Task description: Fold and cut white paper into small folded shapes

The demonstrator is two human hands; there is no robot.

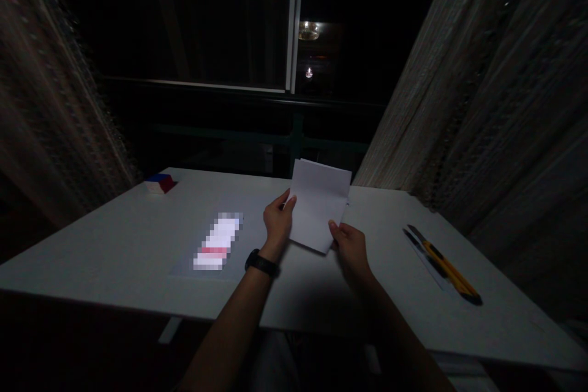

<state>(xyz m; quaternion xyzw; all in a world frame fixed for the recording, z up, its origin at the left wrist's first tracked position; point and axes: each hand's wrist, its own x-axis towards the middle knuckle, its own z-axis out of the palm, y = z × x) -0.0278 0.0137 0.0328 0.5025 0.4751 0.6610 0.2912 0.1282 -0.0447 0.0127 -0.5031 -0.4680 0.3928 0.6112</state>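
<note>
On the white rectangular surface, a small red, white and blue block sits at ten o'clock, a blurred, glowing white rectangle at nine. A yellow-and-black utility knife lies near three; pale fabric curtains hang at ten and two.

Dimly lit white table; dark window beyond, curtains either side.

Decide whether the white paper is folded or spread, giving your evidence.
Probably folded: the white paper shows two slightly offset edges along its top, suggesting overlapping layers. Whether one sheet makes both, I cannot tell.
</note>
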